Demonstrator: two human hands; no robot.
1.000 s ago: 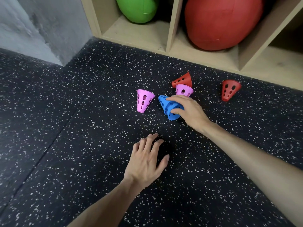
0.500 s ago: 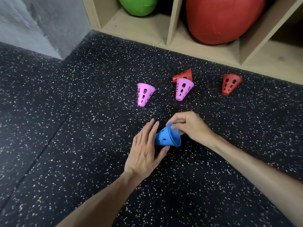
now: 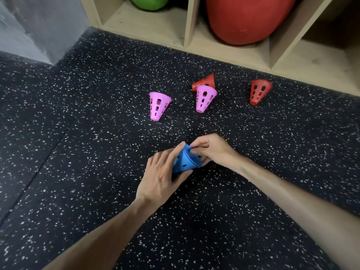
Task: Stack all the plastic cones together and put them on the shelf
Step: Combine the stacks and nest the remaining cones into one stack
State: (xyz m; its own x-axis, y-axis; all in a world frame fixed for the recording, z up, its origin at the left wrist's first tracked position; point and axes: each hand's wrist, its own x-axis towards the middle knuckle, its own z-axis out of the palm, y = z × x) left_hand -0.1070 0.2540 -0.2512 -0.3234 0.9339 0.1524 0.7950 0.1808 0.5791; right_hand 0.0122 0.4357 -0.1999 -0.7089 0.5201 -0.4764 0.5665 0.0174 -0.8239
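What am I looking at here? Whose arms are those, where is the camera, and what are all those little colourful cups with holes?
The camera sits on a person's head and looks down, so you see their own two arms. The left hand and right hand both hold a blue cone. The cups are plastic cones with holes. On the speckled black floor two pink cones stand on their narrow ends. One red cone does too. Another red cone lies on its side behind a pink one. At the top is a wooden shelf with a green ball and a red ball.
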